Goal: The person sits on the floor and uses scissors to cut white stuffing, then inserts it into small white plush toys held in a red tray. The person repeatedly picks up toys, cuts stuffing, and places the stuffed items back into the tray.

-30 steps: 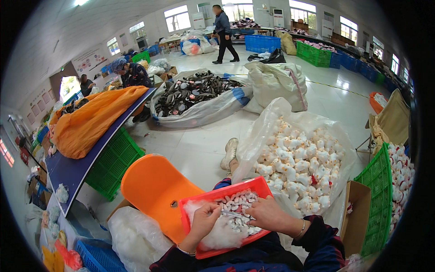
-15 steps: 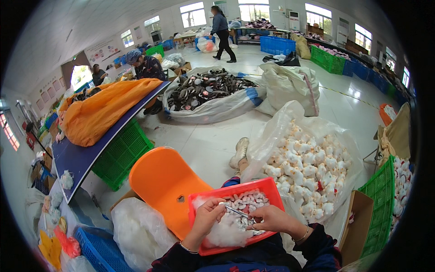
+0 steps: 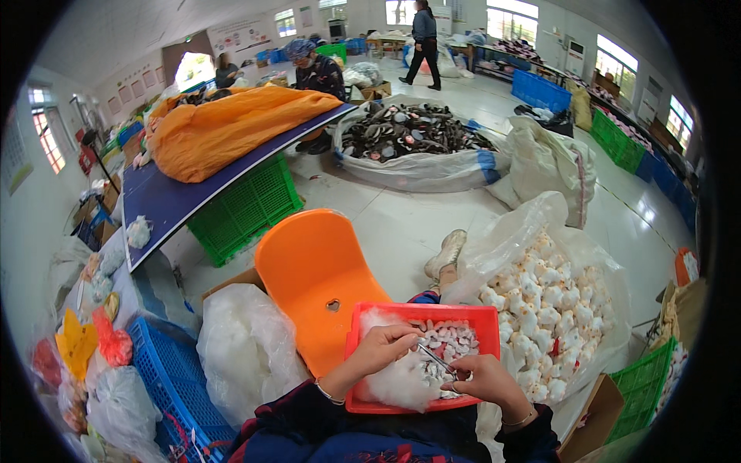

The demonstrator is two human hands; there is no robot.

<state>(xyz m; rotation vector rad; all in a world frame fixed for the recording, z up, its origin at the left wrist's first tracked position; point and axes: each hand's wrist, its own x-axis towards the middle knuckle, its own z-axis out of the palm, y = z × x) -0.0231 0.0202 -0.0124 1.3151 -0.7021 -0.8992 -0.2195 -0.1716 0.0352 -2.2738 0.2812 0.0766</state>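
Observation:
On my lap rests a red plastic tray (image 3: 482,315) with many small white-and-silvery pieces (image 3: 448,339) and a clump of white stuffing (image 3: 397,383) inside. My right hand (image 3: 490,383) grips a thin metal tool with finger loops, probably forceps (image 3: 437,357), above the pieces. Its tip reaches the fingers of my left hand (image 3: 382,351), which are pinched together near the tray's left side. Whatever small piece sits between those fingers is too hidden to name.
An orange chair (image 3: 309,255) stands beyond the tray, beside a clear bag of white stuffing (image 3: 247,336). A bag of white plush pieces (image 3: 544,309) lies right. Left are a blue crate (image 3: 166,378) and a blue-topped table (image 3: 181,204). Co-workers (image 3: 316,69) are farther off.
The view has swung left, so everything sits farther right. Both hands stay over the tray, the tool still between them. The walking person has moved left across the room.

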